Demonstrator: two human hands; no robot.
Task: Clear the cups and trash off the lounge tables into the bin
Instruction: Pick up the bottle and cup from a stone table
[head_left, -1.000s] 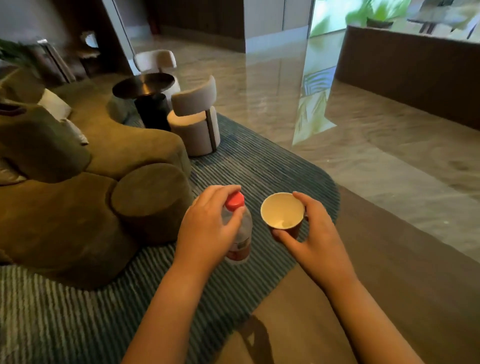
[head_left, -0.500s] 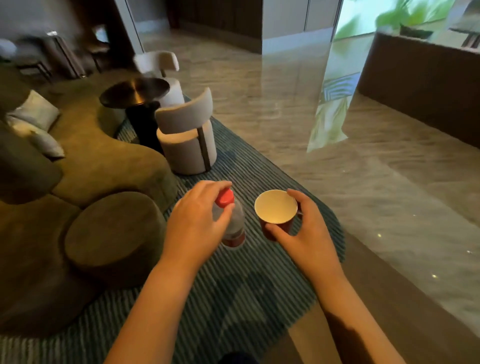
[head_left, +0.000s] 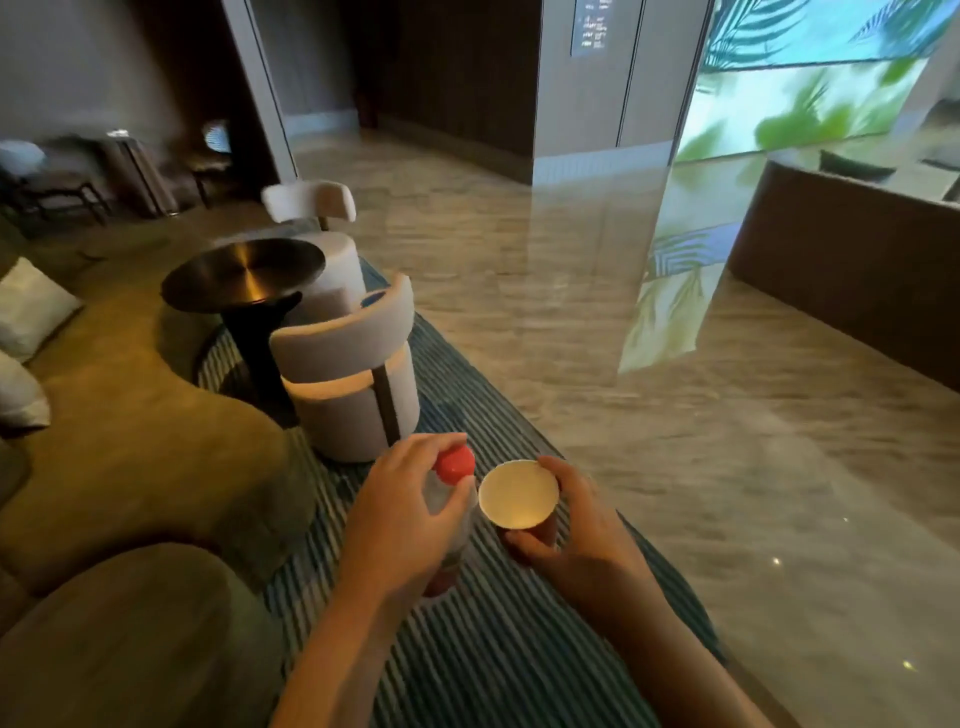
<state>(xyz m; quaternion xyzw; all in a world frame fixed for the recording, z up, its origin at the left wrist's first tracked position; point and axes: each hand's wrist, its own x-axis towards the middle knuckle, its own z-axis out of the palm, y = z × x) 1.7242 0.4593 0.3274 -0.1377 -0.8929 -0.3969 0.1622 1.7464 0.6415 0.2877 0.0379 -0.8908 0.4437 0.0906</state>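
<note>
Carrying step. The left hand (head_left: 400, 525) grips a red-capped bottle (head_left: 455, 464) near its top, and the right hand (head_left: 587, 535) grips a paper cup (head_left: 518, 496) just beside it. No bin is in view, so the next move means finding one. Since the earlier frame the grips are unchanged and the round table (head_left: 244, 270), ahead-left of the hands, sits nearer.

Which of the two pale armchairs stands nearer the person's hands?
The front armchair, just beyond the left hand on the striped rug; the other armchair stands farther off, behind the round dark table.
</note>
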